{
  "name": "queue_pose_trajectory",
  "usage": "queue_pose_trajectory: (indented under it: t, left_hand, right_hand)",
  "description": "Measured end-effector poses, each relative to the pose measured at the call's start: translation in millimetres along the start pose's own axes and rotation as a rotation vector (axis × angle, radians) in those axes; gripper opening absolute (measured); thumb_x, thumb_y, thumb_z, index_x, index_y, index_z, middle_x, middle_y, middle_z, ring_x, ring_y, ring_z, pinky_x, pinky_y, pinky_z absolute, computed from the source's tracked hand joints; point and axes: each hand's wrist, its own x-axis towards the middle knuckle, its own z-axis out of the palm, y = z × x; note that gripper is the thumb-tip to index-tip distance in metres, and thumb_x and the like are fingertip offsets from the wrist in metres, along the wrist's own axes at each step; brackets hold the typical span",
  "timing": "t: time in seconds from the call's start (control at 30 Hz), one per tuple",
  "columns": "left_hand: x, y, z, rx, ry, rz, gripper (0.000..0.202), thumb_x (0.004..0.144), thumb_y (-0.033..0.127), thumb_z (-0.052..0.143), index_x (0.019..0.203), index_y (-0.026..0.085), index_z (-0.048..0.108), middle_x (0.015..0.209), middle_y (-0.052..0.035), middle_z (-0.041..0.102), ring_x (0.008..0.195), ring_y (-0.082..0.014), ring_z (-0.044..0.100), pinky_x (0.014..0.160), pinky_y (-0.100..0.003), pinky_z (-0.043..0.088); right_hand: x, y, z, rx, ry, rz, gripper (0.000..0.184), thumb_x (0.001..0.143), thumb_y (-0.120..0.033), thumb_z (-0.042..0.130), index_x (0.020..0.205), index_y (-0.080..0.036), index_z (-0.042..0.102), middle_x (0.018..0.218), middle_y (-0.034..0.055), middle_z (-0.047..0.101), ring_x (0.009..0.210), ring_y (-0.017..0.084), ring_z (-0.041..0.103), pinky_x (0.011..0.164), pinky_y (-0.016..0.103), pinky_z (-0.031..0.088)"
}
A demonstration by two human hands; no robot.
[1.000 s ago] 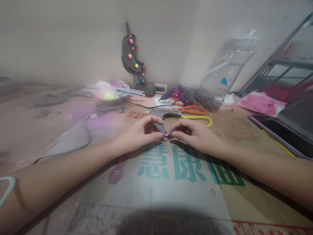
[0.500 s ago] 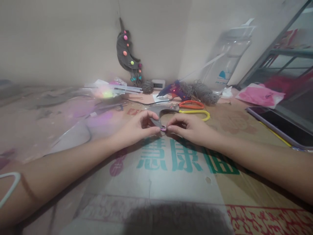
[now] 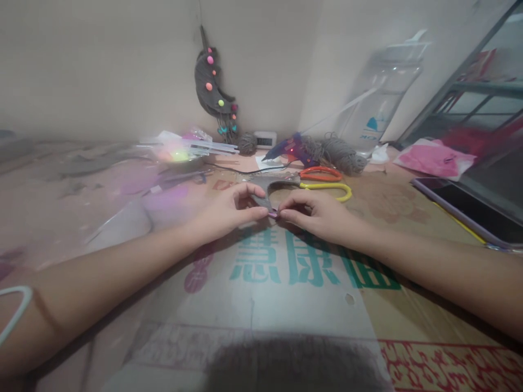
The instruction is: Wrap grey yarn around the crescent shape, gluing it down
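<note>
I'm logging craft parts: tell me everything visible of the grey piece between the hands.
The grey piece is small, flat, dark and felt-like, narrowing to a lower tip with a tiny pink bit. The left hand and right hand pinch it at that tip, over printed cardboard. Finer detail is blurred.

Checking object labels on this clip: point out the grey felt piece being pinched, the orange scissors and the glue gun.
grey felt piece [image 3: 262, 202]: head view, middle of the dark strip.
orange scissors [image 3: 306, 173]: head view, on the orange handle.
glue gun [image 3: 291, 149]: head view, on its blue body.
</note>
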Motion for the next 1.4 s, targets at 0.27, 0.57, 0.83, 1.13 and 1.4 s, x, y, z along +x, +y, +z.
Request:
queue_pose_trajectory:
  t: [0.27, 0.57, 0.83, 1.13, 1.4]
  left_hand:
    - [-0.3, 0.0, 0.2, 0.005, -0.011, 0.007, 0.037, 0.078, 0.036, 0.076, 0.103, 0.021, 0.053, 0.083, 0.0006, 0.069, 0.077, -0.0145, 0.068, 0.068, -0.025, 0.050]
    - [-0.6, -1.2, -0.3, -0.004, -0.031, 0.020, 0.039, 0.077, 0.035, 0.077, 0.103, 0.021, 0.052, 0.085, -0.0008, 0.069, 0.079, -0.0159, 0.068, 0.070, -0.027, 0.051]
    - [-1.2, 1.7, 1.8, -0.017, -0.005, 0.003, 0.038, 0.077, 0.038, 0.076, 0.100, 0.021, 0.052, 0.083, 0.0001, 0.068, 0.077, -0.0161, 0.068, 0.070, -0.028, 0.050]
    - [-2.0, -0.4, 0.4, -0.051, 0.033, 0.041, 0.021, 0.087, 0.036, 0.065, 0.097, 0.019, 0.059, 0.078, 0.0015, 0.062, 0.078, -0.0139, 0.065, 0.071, -0.025, 0.047]
    - [0.2, 4.9, 4.4, -0.124, 0.151, 0.123, 0.035, 0.081, 0.023, 0.070, 0.108, 0.022, 0.049, 0.086, 0.0035, 0.061, 0.072, -0.0101, 0.061, 0.071, -0.024, 0.048]
  right_hand:
    - [0.5, 0.8, 0.2, 0.013, 0.000, 0.051, 0.016, 0.088, -0.022, 0.056, 0.082, -0.016, 0.069, 0.074, 0.0010, 0.068, 0.066, 0.013, 0.058, 0.061, 0.024, 0.043]
    - [0.9, -0.3, 0.6, -0.018, -0.004, 0.033, 0.015, 0.088, -0.023, 0.056, 0.082, -0.017, 0.069, 0.075, 0.0016, 0.069, 0.067, 0.014, 0.059, 0.062, 0.025, 0.043]
    - [0.8, 1.1, 0.8, -0.050, 0.002, -0.008, 0.014, 0.089, -0.022, 0.057, 0.083, -0.016, 0.069, 0.076, 0.0023, 0.069, 0.070, 0.014, 0.060, 0.066, 0.026, 0.043]
    - [-0.7, 4.4, 1.5, -0.042, 0.042, -0.014, 0.020, 0.088, -0.017, 0.053, 0.100, -0.018, 0.069, 0.095, 0.0050, 0.071, 0.084, 0.017, 0.064, 0.074, 0.029, 0.048]
    - [-4.1, 3.6, 0.2, -0.057, 0.220, -0.076, 0.016, 0.092, -0.023, 0.055, 0.106, -0.019, 0.061, 0.102, 0.0069, 0.062, 0.081, 0.017, 0.059, 0.070, 0.030, 0.048]
